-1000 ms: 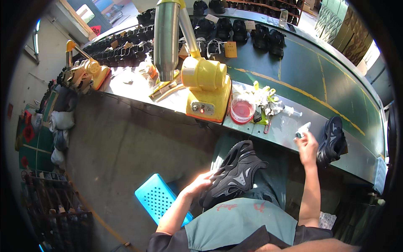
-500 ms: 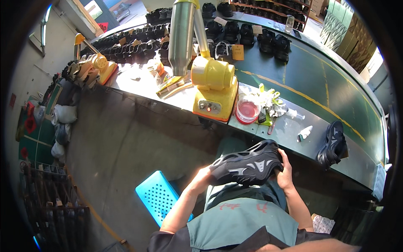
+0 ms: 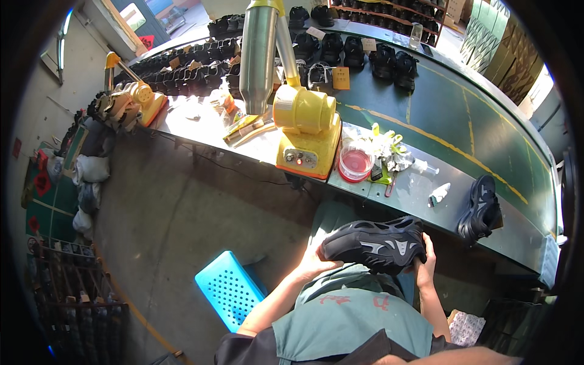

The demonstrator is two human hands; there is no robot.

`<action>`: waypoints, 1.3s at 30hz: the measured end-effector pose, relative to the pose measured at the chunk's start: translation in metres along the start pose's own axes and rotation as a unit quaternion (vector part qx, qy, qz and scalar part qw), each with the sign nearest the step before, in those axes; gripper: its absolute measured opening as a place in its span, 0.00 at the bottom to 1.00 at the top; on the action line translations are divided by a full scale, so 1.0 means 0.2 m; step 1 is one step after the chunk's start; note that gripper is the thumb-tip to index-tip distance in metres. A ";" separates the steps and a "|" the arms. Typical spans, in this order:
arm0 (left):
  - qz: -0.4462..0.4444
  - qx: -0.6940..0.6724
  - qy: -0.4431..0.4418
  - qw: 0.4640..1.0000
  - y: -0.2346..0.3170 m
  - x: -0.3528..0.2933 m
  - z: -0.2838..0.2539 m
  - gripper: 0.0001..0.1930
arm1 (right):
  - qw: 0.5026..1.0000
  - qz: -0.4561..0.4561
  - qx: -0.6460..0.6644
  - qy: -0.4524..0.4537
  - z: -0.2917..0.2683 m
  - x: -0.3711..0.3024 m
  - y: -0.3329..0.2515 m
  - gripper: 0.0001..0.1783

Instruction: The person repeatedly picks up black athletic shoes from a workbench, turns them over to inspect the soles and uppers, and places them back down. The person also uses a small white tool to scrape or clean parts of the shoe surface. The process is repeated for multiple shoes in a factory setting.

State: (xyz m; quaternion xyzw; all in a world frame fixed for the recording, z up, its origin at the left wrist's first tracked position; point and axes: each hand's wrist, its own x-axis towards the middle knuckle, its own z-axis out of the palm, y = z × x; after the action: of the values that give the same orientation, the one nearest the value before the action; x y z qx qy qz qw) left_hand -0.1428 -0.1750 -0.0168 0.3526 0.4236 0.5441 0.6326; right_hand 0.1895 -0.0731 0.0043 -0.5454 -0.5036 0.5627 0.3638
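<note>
Between my two hands, above my lap, I hold a black sneaker with grey side patches, its chunky sole turned up toward the table. My left hand is closed round one end of it. My right hand grips the other end, fingers wrapped along the edge. A second black sneaker lies at the right on the metal table edge. The yellow hot-air blower, with its steel nozzle, stands on the table ahead of me.
A tub of pink liquid sits right of the blower, beside crumpled wipes. Rows of black shoes stand across the green conveyor belt. A blue perforated stool is on the floor at my left.
The sneaker has come lower and a little to the right, turned more level, with both hands moving along with it. My grip stays at both ends.
</note>
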 end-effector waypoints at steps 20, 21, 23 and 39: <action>0.011 0.575 0.086 0.813 -0.04 0.18 0.17 0.37 | 0.941 -0.229 -0.249 -0.007 0.16 -0.20 -0.01 0.55; 0.018 0.580 0.089 0.809 -0.04 0.19 0.17 0.37 | 0.942 -0.227 -0.247 -0.007 0.16 -0.19 -0.01 0.55; 0.031 0.590 0.096 0.801 -0.04 0.19 0.17 0.37 | 0.943 -0.225 -0.244 -0.009 0.15 -0.18 0.02 0.55; -0.122 0.542 -0.064 0.829 0.16 0.34 0.23 0.42 | 0.939 -0.220 -0.260 -0.040 0.19 -0.18 -0.11 0.50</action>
State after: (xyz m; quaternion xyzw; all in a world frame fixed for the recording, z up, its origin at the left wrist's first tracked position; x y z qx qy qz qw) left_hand -0.1091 -0.1027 0.0194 0.6181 0.6490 0.1216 0.4266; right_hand 0.1540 -0.1085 0.0306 -0.4736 -0.7538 0.3392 0.3041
